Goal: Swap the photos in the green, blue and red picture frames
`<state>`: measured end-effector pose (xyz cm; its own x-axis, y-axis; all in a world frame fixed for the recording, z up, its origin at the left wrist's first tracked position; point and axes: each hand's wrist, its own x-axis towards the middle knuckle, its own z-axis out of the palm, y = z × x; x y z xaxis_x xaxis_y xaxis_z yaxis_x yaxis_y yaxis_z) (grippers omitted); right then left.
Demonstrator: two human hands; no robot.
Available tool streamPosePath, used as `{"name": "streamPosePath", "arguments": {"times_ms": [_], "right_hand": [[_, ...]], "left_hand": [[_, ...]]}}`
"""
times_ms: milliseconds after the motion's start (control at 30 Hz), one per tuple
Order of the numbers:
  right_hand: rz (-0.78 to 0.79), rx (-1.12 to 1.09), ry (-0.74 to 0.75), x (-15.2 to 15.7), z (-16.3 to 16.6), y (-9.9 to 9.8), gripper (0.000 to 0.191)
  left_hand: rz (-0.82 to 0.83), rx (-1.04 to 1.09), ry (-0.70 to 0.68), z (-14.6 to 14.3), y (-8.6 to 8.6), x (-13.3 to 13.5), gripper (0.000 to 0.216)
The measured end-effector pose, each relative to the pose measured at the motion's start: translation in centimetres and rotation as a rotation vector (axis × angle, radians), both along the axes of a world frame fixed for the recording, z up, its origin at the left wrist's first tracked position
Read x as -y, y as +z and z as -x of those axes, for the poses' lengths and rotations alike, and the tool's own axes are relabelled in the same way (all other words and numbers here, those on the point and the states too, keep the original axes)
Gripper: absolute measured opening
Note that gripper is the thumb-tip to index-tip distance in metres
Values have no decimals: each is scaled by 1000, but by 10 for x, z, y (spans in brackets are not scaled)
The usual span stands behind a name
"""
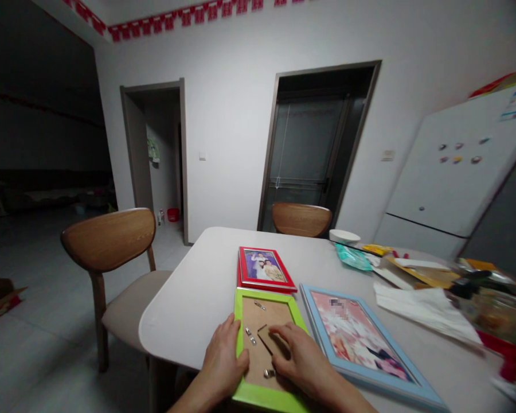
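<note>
A picture frame with a lime-green border (239,344) lies face down near the front of the table. Its brown backing board (279,312) faces up and carries small metal clips (260,306) and a thin dark L-shaped line (264,342). My left hand (223,355) grips the frame's left side, thumb on the border and fingers along the outer edge. Over the right part of the backing rests my right hand (301,358), fingers curved, thumb and forefinger apart beside the L-shaped line. It covers part of the board and right border.
Behind the green frame lies a red picture frame (269,285) with a photo. To the right is a larger light-blue picture frame (395,381). Paper (425,312), a teal packet (353,257) and a white bowl (344,236) crowd the table's right side. Wooden chairs (112,238) stand around it.
</note>
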<state>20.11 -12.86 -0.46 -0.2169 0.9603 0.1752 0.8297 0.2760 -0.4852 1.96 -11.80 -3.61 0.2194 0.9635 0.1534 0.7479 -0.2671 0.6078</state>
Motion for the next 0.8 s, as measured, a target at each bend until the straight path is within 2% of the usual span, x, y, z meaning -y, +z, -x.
{"name": "streamPosePath", "arguments": {"times_ms": [167,367,533,700,800], "right_hand": [[-23,-15,-51,-4,0,3,43],[-116,-27,-38,-1,15,24,37],[-167,-144,33,-1,20,39,33],[-124,-90,-98,-11,-12,33,36],[-95,19,-21,-6,-18,23,34]], "left_hand": [[31,88,4,-1,5,0,56],[11,590,51,-6,20,-9,23],[128,796,47,5,24,-19,24],[206,909,100,30,26,-28,27],[231,905,120,45,29,-34,28]]}}
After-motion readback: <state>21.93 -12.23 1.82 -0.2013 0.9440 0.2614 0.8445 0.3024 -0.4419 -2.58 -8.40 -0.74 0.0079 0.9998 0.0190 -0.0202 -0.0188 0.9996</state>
